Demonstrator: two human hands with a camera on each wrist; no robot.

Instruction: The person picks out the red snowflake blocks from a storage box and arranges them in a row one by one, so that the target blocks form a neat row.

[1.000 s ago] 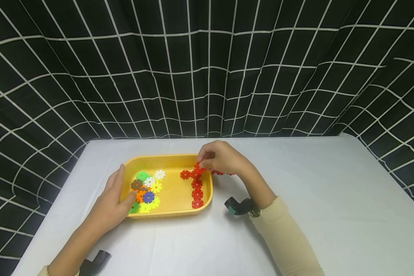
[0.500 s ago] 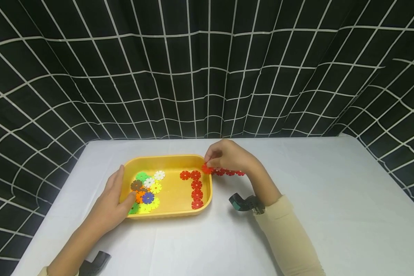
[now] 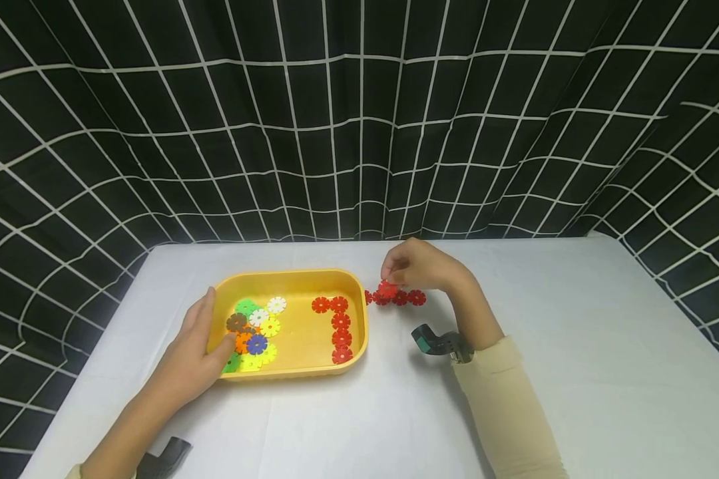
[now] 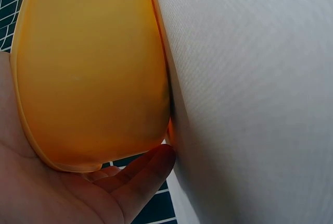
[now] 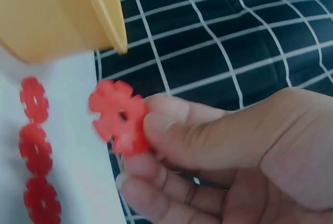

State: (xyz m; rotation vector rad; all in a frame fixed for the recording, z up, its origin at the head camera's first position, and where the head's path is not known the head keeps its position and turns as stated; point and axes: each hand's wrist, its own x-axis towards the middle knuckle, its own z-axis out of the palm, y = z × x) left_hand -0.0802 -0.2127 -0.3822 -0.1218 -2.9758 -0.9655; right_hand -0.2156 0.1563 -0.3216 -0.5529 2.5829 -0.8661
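Thumb and fingertips of my right hand [image 3: 422, 265] pinch a red notched plastic disc [image 5: 117, 112]. In the head view this disc overlaps a row of similar red discs [image 3: 417, 297] lying on the white table beside the tray. My left hand [image 3: 194, 352] grips the left end of the yellow tray [image 3: 293, 271], thumb at the rim and fingers along the outside. In the left wrist view, fingertips [image 4: 165, 156] reach the tray's lower corner. Inside the tray, several red discs [image 3: 341, 338] form a bent line at the right.
Mixed notched discs in green, white, yellow, orange, brown and blue [image 3: 256, 344] lie in the tray's left part. White cloth [image 3: 575, 372] covers the table. A black curtain [image 3: 359, 146] with a white grid hangs behind it.
My right hand has moved right with the red disc, from over the tray's right corner to above the row on the table. My left hand stays on the tray.
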